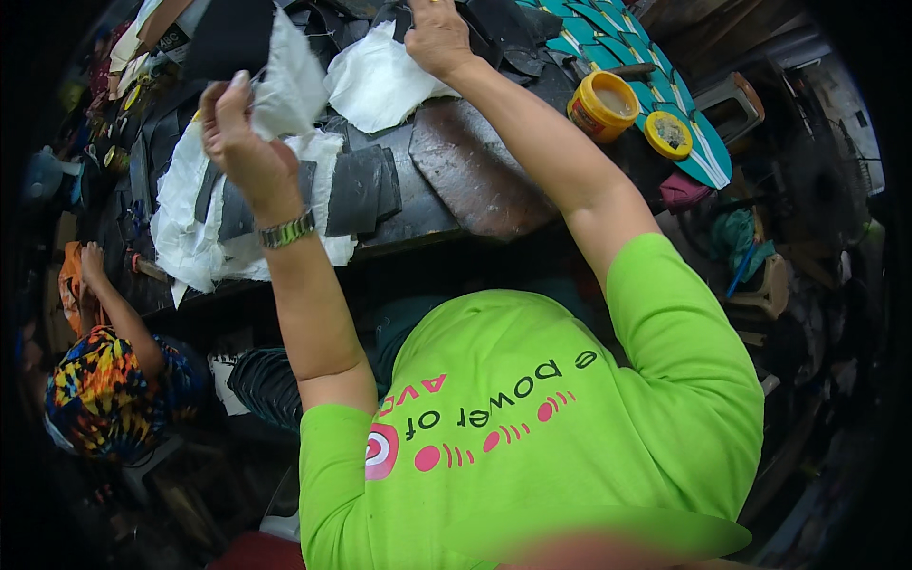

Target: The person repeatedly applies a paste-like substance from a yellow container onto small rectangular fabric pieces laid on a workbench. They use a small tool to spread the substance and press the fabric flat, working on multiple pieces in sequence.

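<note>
White fabric piece [285, 81], thin and crumpled, held raised above the dark worktable [446, 204] by the left hand [237, 133], fingers closed in a pinch on its lower edge; a metal wristwatch [287, 231] sits on that wrist. Right hand [437, 36], reaching to the far side of the table, fingers curled down onto a second white fabric sheet [375, 85] lying flat there. Under the left forearm: a heap of white cloth [195, 237] with dark grey cut panels [361, 190] stacked on it. Right of the right forearm: 1 open round yellow tin [602, 104] holding tan paste, its yellow lid [668, 134] just beside it, both resting near teal shaped pieces [608, 38] with white stripes. Far left: another person in a multicoloured patterned garment [104, 380], 1 arm raised to the table edge.
</note>
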### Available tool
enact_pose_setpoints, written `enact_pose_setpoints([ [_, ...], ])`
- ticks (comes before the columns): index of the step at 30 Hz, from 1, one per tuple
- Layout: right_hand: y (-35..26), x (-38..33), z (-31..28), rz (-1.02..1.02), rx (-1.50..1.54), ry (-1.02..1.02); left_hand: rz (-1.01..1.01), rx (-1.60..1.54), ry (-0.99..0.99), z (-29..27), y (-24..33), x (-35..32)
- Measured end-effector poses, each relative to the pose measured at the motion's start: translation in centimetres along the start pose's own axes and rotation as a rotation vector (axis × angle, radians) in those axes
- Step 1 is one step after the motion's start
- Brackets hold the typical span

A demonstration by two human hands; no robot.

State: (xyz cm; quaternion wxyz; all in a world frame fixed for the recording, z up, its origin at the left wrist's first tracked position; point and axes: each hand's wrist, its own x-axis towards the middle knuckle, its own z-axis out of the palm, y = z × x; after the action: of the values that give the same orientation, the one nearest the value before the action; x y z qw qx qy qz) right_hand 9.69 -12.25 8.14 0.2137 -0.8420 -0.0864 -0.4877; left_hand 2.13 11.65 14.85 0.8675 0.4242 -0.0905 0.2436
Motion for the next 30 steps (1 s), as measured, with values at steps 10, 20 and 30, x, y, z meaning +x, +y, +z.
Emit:
enact_pose_setpoints([
  [10,2.7,-1.1,-4.9,0.434,0.803,-0.104,0.008,0.578,-0.885,-0.7,-5.1,-12.4],
  [20,8.2,-6.9,-25.5,0.338,-0.063,-0.201,-0.023,0.846,-1.198,-1.5,-7.8,-17.6],
  [30,10.1,-6.0,-25.6,0.585,-0.737,-0.947,0.264,1.017,-1.298,-1.5,-7.3,-16.9],
])
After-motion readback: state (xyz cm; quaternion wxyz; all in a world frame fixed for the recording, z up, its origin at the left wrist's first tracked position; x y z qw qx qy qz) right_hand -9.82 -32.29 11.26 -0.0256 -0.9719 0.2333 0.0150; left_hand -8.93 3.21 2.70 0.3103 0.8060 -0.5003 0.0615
